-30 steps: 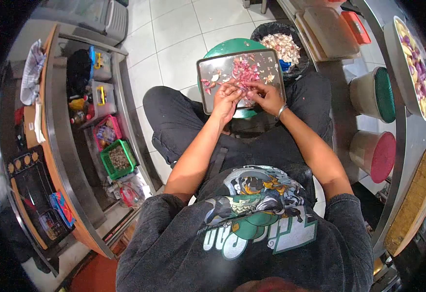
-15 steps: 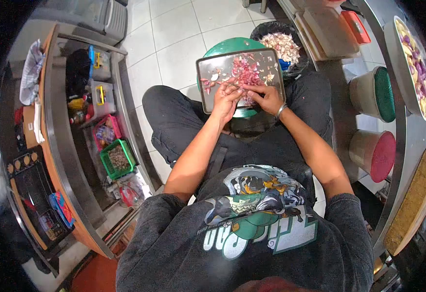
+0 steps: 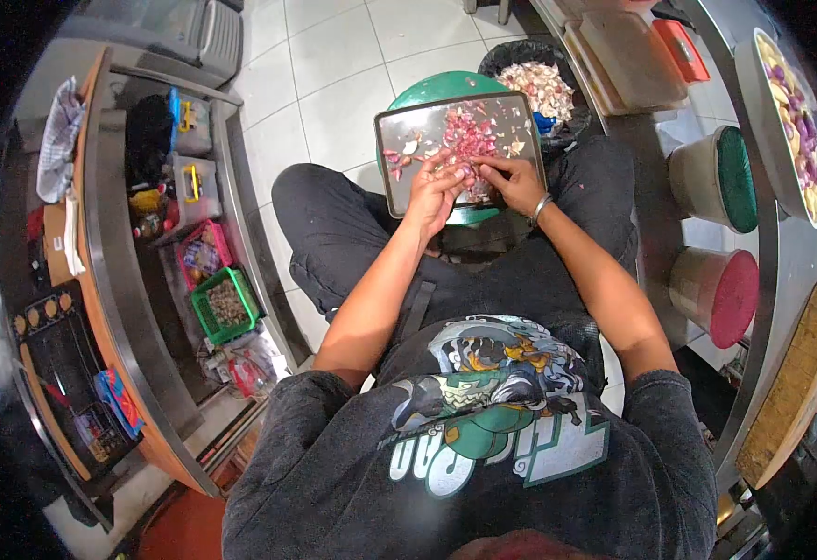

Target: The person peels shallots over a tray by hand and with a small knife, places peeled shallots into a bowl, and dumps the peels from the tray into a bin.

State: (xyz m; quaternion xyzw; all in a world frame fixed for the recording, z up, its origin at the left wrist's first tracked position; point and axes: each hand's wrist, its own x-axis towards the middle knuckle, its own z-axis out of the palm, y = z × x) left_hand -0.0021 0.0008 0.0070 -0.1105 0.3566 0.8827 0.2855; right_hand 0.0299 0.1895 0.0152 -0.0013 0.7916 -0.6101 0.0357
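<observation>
- The left hand [image 3: 435, 189] and right hand [image 3: 518, 187] are held close together over the tray [image 3: 407, 131]; a small reddish piece [image 3: 466, 172], partly hidden, is pinched at the left fingertips, but whether the right fingers are closed on it cannot be told.
- The right wrist is encircled by a metal bracelet [image 3: 541, 207].
- Reddish scraps [image 3: 469, 133] are scattered across the tray, which is supported by a round green stool [image 3: 427, 91].
- Pale peelings [image 3: 537, 89] are contained in a black-lined bin just beside the tray.
- Large white lettering [image 3: 483, 467], seen inverted on the dark shirt [image 3: 334, 476], cannot be read with certainty.
- At right, an oval dish [image 3: 765, 117] of pale and purple pieces and a wooden board [image 3: 787, 387] are carried by the metal desk [image 3: 794, 257].
- At left, a green basket [image 3: 231, 333] is shelved.
</observation>
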